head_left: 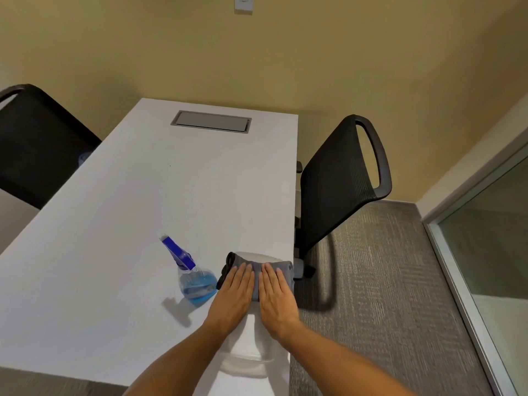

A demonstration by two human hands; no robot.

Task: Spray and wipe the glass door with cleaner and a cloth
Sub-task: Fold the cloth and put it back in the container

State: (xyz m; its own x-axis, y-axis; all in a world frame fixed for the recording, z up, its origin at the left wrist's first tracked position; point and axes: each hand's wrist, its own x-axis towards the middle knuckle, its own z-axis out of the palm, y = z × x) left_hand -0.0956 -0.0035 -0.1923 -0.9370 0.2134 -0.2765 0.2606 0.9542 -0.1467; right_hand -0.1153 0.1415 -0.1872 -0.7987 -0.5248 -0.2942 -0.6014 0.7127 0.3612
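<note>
— What is getting lost from where you are looking?

— My own hands are covering most of the grey cloth [257,277]; only its far edge, the strip between my hands and a dark fold at its left end are showing. The black chair on my left [37,144] is running off the picture's edge. The glass door [491,238] is being cut off at the right, so I am seeing only part of the pane and its pale metal frame. Whether anything is lying under the cloth, I cannot tell.

— And the bottle?

— The spray bottle [194,277] is standing on the white table [114,238], just beside my left hand. It is clear, holding blue liquid in its lower part, with a blue trigger head pointing up and away to the left.

— What are your hands doing?

— My left hand [235,290] is lying flat on the cloth, fingers straight and close together, pressing down rather than gripping. My right hand [275,292] is doing the same beside it, near the table's right edge. Neither is curling round anything.

— Where is the cloth relative to the door?

— It is lying on the table's near right corner, well apart from the door, with carpet and the black chair on my right [340,190] in between.
</note>
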